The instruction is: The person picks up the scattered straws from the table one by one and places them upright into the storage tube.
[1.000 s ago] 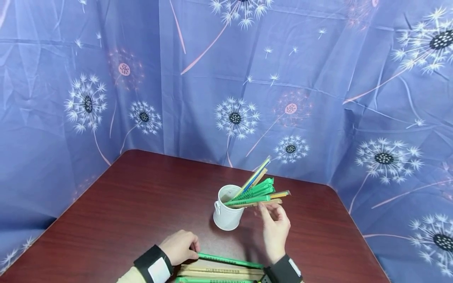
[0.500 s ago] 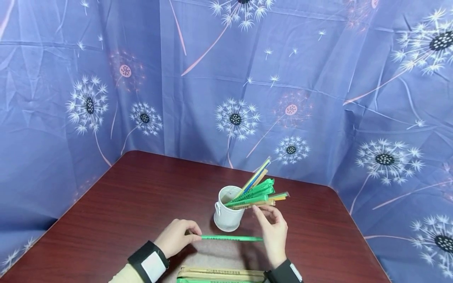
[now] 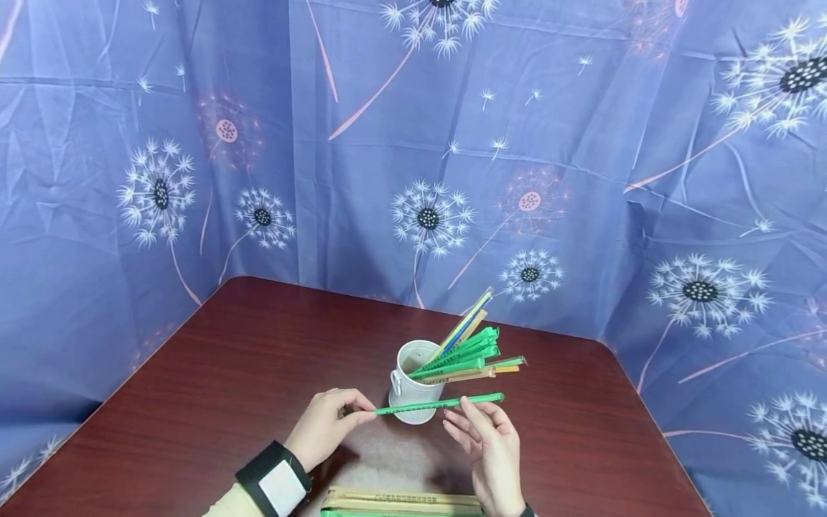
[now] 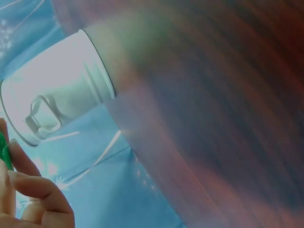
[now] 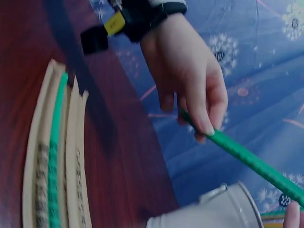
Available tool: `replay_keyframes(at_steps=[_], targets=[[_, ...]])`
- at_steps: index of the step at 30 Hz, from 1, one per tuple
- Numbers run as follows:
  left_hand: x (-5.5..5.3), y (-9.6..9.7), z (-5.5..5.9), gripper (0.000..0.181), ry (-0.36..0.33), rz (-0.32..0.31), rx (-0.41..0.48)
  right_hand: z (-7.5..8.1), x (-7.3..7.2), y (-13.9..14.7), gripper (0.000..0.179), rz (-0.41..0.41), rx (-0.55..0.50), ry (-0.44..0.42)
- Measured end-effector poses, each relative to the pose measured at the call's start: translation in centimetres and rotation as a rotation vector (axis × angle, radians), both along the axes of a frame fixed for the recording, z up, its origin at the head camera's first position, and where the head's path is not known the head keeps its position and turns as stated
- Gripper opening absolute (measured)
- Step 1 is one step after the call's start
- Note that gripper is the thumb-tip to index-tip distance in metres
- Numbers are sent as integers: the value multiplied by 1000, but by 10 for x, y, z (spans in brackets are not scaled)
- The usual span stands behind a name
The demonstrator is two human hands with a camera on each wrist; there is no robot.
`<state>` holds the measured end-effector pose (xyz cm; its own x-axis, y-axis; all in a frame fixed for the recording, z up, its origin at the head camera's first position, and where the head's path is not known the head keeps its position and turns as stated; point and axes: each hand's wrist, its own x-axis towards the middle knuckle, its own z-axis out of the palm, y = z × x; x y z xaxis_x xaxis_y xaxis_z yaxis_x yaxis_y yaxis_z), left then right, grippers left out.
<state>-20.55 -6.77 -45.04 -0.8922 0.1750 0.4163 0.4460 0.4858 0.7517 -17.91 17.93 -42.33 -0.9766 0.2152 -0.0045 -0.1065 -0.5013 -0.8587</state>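
A green wrapped straw [image 3: 420,407] is held level in front of the white bucket [image 3: 413,413]. My left hand [image 3: 329,424] pinches its left end. Near the other end, my right hand [image 3: 489,441] pinches it between thumb and fingers, as the right wrist view shows with the straw [image 5: 256,164] slanting down from the hand [image 5: 187,76]. The bucket holds several wrapped straws [image 3: 468,352], green, tan and clear, leaning right. In the left wrist view only part of the left hand [image 4: 40,199] shows, with a bit of green straw [image 4: 4,152] beside the bucket [image 4: 57,80].
More wrapped straws [image 3: 403,500], tan and green, lie at the near table edge; the right wrist view shows this row of straws [image 5: 52,152] too. A dark red wooden table [image 3: 271,359] spreads beneath. Blue dandelion-print curtains [image 3: 355,179] hang behind and beside it.
The left hand has lifted the green straw from the near pile up toward the bucket. My right hand has come down from the straws in the bucket and now pinches this straw.
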Motion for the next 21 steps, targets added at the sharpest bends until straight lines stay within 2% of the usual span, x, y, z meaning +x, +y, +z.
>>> replay_keyframes(at_steps=[3, 7, 10, 13, 15, 17, 21], targets=[[1, 3, -2, 17, 4, -27, 19, -1, 5, -7, 11, -22, 13, 80], [2, 8, -6, 15, -11, -58, 32, 0, 8, -16, 7, -143, 107, 222], [4, 12, -8, 24, -27, -51, 17, 5, 7, -18, 6, -219, 159, 373], [8, 14, -11, 43, -48, -32, -66, 11, 4, -15, 8, -270, 145, 515], [13, 14, -13, 50, -71, -44, -156, 15, 2, -11, 9, -302, 123, 567], [17, 14, -16, 51, -85, -82, -258, 19, 1, -7, 7, -347, 101, 571], [26, 16, -20, 39, -88, -186, -437, 22, 0, -1, 6, -428, 103, 542]])
